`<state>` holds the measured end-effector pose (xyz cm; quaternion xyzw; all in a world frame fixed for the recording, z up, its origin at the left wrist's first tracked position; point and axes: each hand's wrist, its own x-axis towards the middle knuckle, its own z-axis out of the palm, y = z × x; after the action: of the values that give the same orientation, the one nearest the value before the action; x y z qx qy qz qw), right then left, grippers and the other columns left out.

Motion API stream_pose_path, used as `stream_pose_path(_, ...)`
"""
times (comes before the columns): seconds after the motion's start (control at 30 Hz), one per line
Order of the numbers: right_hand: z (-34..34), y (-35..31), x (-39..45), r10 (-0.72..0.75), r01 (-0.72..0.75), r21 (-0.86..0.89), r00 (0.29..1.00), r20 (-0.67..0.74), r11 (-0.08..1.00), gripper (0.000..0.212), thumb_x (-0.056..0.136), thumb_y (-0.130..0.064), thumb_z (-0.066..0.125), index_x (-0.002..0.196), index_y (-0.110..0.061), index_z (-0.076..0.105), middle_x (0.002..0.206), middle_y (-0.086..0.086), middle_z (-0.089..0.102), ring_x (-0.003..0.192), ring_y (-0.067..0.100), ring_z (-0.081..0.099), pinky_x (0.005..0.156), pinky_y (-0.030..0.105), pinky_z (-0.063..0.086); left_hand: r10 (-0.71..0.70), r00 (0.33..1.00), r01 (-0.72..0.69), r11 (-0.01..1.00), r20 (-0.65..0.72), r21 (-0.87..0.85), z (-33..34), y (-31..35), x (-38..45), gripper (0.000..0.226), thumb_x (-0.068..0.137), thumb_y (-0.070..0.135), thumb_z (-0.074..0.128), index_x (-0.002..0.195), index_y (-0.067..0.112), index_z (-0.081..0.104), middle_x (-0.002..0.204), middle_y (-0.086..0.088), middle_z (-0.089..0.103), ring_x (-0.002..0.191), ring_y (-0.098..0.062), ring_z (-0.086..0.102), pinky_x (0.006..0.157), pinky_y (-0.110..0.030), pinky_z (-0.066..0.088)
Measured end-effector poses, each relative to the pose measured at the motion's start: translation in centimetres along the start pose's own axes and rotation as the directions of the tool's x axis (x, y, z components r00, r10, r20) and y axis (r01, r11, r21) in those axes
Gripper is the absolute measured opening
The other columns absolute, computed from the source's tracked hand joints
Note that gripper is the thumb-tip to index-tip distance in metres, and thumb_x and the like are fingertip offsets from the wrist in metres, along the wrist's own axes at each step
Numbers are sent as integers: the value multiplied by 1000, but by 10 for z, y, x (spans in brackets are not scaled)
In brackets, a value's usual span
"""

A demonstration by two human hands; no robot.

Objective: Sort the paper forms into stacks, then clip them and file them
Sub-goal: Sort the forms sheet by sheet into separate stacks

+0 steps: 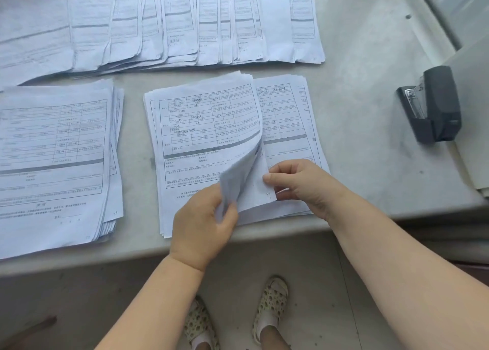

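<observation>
Two hands are on the same pile: my left hand [203, 222] pinches the curled-up lower corner of a few sheets [238, 180], and my right hand [299, 182] pinches the edge of the sheet just beneath, fingers curled. Both grips sit at the near right corner of the middle stack [201, 127], which lies on the worktop [370, 111] directly ahead of the hands. I judge the risk to be lifting more sheets than intended, since the corners cling together; a sharp pull could also skew the pile or drag it off the near edge. Left of the hands lies a second stack [53, 151]; beyond them, a row of overlapping forms [158, 21]. Well to the right a stapler [434, 106] stands open. Nothing blocks the reach to any pile.
</observation>
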<state>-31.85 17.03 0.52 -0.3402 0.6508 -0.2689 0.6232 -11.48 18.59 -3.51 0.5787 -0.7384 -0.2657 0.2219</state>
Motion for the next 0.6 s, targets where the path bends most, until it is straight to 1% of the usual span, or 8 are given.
stream_pose_path(0.07,-4,0,-1,31,-30,-31,999,10,999,14,90,-14,66,76,-17,68,54,-12,58,54,4,54,55,13,45,97,995,-97,991,10,87,8,3,-2,42,75,41,53,105,19,71,110,2,69,102,-13,58,88,-26,47)
stream_pose_path(0.13,-10,-1,-1,49,-47,-57,998,31,997,12,89,-15,66,79,-18,70,55,-8,56,52,5,51,48,11,40,164,985,-170,977,62,124,14,5,-2,47,76,39,55,116,16,68,121,-4,65,108,-23,59,91,-35,50)
stream_pose_path(0.23,-18,-6,3,71,-66,-97,996,47,993,7,88,-17,68,82,-15,71,64,-2,58,61,11,52,57,18,44,235,969,-242,965,80,96,19,8,2,40,82,26,49,116,14,68,119,-5,66,107,-27,62,85,-41,53)
stream_pose_path(0.33,-34,-16,2,21,-11,-140,998,67,990,9,90,-19,66,86,-15,73,75,-6,68,74,13,57,69,26,47,292,956,-292,955,10,46,18,19,9,42,83,15,43,116,11,68,118,-3,68,110,-21,62,87,-36,52)
stream_pose_path(0.4,-52,-19,-1,-20,14,-171,999,-31,985,13,92,-21,61,92,-17,73,88,-6,73,77,11,61,75,26,47,270,959,-269,963,-85,21,16,29,13,44,82,13,40,115,10,69,117,-4,68,110,-15,59,87,-29,49)
stream_pose_path(0.47,-71,-10,-3,-22,-15,-227,987,-159,974,19,96,-19,52,101,-21,71,94,-4,73,78,13,61,74,25,46,234,963,-235,972,-133,10,14,38,17,45,82,14,39,115,11,69,117,-3,68,110,-12,57,86,-25,47)
stream_pose_path(0.5,-78,-3,-4,8,-48,-219,984,-178,974,23,97,-16,48,107,-20,68,95,-3,74,77,14,60,74,26,46,231,963,-232,973,-140,10,16,40,18,45,83,15,39,116,11,69,118,-3,68,111,-12,56,86,-25,47)
stream_pose_path(0.6,-86,15,-6,90,-108,-123,985,-145,987,29,100,-11,41,119,-13,62,93,4,73,76,14,61,76,28,46,255,960,-259,966,-118,-18,25,48,16,44,83,15,40,116,11,68,118,-2,68,111,-12,57,88,-25,47)
